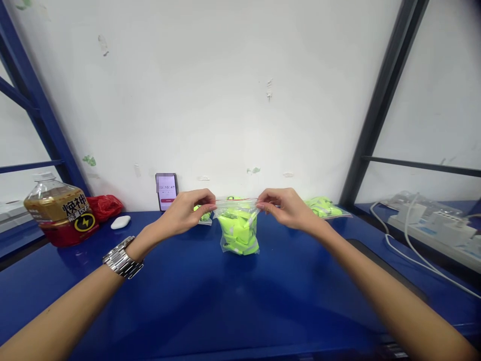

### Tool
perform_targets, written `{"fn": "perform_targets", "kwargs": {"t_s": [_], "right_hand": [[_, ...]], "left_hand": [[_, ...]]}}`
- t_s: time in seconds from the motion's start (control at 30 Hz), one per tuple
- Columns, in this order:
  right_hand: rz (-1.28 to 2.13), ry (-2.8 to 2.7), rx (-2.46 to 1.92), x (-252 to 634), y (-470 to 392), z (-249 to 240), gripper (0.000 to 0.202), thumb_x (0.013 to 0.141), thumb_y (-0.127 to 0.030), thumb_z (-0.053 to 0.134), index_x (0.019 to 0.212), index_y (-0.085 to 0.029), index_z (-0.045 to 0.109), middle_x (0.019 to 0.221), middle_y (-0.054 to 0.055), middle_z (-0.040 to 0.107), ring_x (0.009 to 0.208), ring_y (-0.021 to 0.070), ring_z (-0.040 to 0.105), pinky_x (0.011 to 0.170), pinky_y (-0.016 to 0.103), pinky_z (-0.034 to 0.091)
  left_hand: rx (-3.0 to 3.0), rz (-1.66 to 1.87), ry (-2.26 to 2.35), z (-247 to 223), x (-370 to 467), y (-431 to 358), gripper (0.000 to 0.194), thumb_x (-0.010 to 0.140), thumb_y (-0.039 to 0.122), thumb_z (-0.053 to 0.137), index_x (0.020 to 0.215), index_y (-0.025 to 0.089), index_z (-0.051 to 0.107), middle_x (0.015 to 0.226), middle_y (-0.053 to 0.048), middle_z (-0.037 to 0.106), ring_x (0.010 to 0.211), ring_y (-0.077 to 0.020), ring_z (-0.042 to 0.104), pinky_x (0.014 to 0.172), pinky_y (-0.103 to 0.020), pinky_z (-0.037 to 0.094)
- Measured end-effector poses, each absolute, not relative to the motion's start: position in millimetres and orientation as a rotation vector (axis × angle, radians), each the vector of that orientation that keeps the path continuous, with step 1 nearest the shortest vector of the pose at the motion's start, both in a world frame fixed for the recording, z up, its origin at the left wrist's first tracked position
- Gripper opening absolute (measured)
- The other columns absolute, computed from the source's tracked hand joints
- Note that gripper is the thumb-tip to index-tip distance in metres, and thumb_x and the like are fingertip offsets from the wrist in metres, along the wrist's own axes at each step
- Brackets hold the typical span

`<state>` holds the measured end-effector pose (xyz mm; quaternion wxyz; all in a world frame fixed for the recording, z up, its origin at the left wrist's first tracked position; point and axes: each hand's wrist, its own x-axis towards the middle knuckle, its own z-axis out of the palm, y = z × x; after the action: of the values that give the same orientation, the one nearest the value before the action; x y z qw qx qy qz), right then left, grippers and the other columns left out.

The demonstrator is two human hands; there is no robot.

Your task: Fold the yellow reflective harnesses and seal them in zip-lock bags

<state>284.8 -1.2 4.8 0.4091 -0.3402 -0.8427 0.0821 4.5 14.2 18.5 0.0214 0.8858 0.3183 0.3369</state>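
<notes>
A clear zip-lock bag [239, 228] stuffed with folded neon-yellow fabric hangs upright between my hands, its bottom at or just above the blue tabletop. Thumb and fingers of my left hand [190, 210] pinch the top left corner of the bag. The opposite corner is pinched by my right hand [284, 206]. A red line runs along the bag's top edge; whether the seal is closed I cannot tell. Behind my left hand, another neon-yellow packet [205, 215] is partly hidden. One more bagged neon-yellow bundle [326, 206] lies behind my right wrist.
The blue table [233, 311] meets a white wall. At left stand a large drink bottle [62, 210], a red plastic bag [107, 204] and a white case [121, 222]. A phone [167, 190] leans on the wall. White cables [408, 245] and a power strip [432, 228] sit at right, near a dark flat object [387, 265].
</notes>
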Motion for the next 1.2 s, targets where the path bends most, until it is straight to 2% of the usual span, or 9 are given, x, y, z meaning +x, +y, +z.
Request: {"fn": "perform_targets", "kwargs": {"t_s": [0.13, 0.2, 0.27, 0.33, 0.47, 0.53, 0.8, 1.07, 1.2], "right_hand": [[0.240, -2.035, -0.801, 284.4, 4.2, -7.7, 0.014, 0.086, -0.027, 0.058, 0.080, -0.017, 0.065, 0.070, 0.004, 0.065, 0.061, 0.0142, 0.059, 0.059, 0.028, 0.049], [0.285, -1.995, -0.764, 285.1, 6.1, -14.2, 0.015, 0.085, -0.026, 0.058, 0.096, -0.018, 0.066, 0.071, 0.002, 0.065, 0.060, 0.0137, 0.058, 0.059, 0.028, 0.050], [0.329, -1.976, -0.744, 286.2, 6.9, -18.8, 0.031, 0.086, -0.024, 0.058, 0.116, -0.019, 0.059, 0.072, 0.001, 0.064, 0.059, 0.0134, 0.058, 0.059, 0.028, 0.051], [0.295, -1.989, -0.762, 287.1, 6.5, -20.7, 0.036, 0.086, -0.022, 0.056, 0.122, -0.019, 0.055, 0.072, 0.000, 0.063, 0.059, 0.0136, 0.058, 0.060, 0.028, 0.050], [-0.011, -2.084, -0.865, 286.0, 2.7, -17.6, 0.011, 0.088, -0.018, 0.051, 0.093, -0.018, 0.061, 0.077, 0.004, 0.063, 0.066, 0.0149, 0.056, 0.062, 0.028, 0.043], [-0.113, -2.141, -0.908, 284.4, 0.6, -15.0, 0.011, 0.089, -0.016, 0.048, 0.084, -0.018, 0.058, 0.077, 0.004, 0.061, 0.067, 0.0147, 0.053, 0.061, 0.027, 0.039], [-0.246, -2.168, -1.009, 278.9, 0.4, -12.9, 0.013, 0.088, -0.010, 0.044, 0.080, -0.020, 0.045, 0.078, 0.004, 0.055, 0.074, 0.0176, 0.047, 0.062, 0.028, 0.034], [-0.389, -2.077, -1.114, 267.2, 3.1, -21.3, 0.028, 0.063, 0.006, 0.041, 0.072, -0.020, 0.040, 0.073, 0.004, 0.049, 0.068, 0.0173, 0.043, 0.058, 0.027, 0.029], [-0.322, -2.106, -1.097, 270.3, 5.2, -23.5, 0.020, 0.075, 0.001, 0.044, 0.075, -0.019, 0.045, 0.073, 0.003, 0.052, 0.068, 0.0167, 0.045, 0.059, 0.027, 0.030]], "left_hand": [[2.674, 1.110, 0.995, 12.3, 4.1, 15.6, 0.008, 0.089, 0.026, 0.050, 0.089, 0.019, 0.054, 0.074, -0.001, 0.062, 0.066, -0.0124, 0.058, 0.058, -0.023, 0.047], [2.611, 1.119, 0.981, 8.6, 3.1, 16.2, 0.011, 0.089, 0.024, 0.050, 0.099, 0.021, 0.050, 0.077, -0.001, 0.062, 0.068, -0.0128, 0.061, 0.061, -0.024, 0.049], [2.575, 1.112, 0.959, 5.3, 2.2, 16.2, 0.018, 0.089, 0.023, 0.049, 0.106, 0.022, 0.046, 0.081, -0.001, 0.063, 0.071, -0.0135, 0.063, 0.064, -0.026, 0.051], [2.582, 1.113, 0.946, 3.0, 1.7, 15.6, 0.021, 0.089, 0.022, 0.049, 0.109, 0.023, 0.042, 0.083, -0.002, 0.064, 0.074, -0.0144, 0.064, 0.064, -0.027, 0.051], [2.622, 1.130, 0.936, 1.3, 1.7, 13.7, 0.025, 0.090, 0.022, 0.049, 0.111, 0.024, 0.037, 0.084, -0.002, 0.063, 0.078, -0.0151, 0.063, 0.060, -0.024, 0.048], [2.627, 1.132, 0.924, 1.5, 1.8, 12.9, 0.026, 0.089, 0.022, 0.049, 0.111, 0.024, 0.035, 0.083, -0.002, 0.061, 0.076, -0.0143, 0.061, 0.059, -0.023, 0.045], [2.659, 1.097, 0.962, 5.5, 3.5, 9.8, 0.026, 0.088, 0.019, 0.049, 0.106, 0.024, 0.031, 0.076, 0.003, 0.052, 0.065, -0.0114, 0.052, 0.057, -0.023, 0.039], [2.704, 1.029, 0.981, 1.2, 6.0, 9.9, 0.016, 0.088, 0.019, 0.047, 0.097, 0.023, 0.034, 0.077, 0.002, 0.050, 0.063, -0.0109, 0.048, 0.054, -0.022, 0.036], [2.618, 1.042, 0.974, -2.1, 4.3, 10.2, 0.020, 0.090, 0.024, 0.048, 0.108, 0.022, 0.038, 0.078, 0.002, 0.053, 0.066, -0.0120, 0.052, 0.058, -0.024, 0.040]]}}
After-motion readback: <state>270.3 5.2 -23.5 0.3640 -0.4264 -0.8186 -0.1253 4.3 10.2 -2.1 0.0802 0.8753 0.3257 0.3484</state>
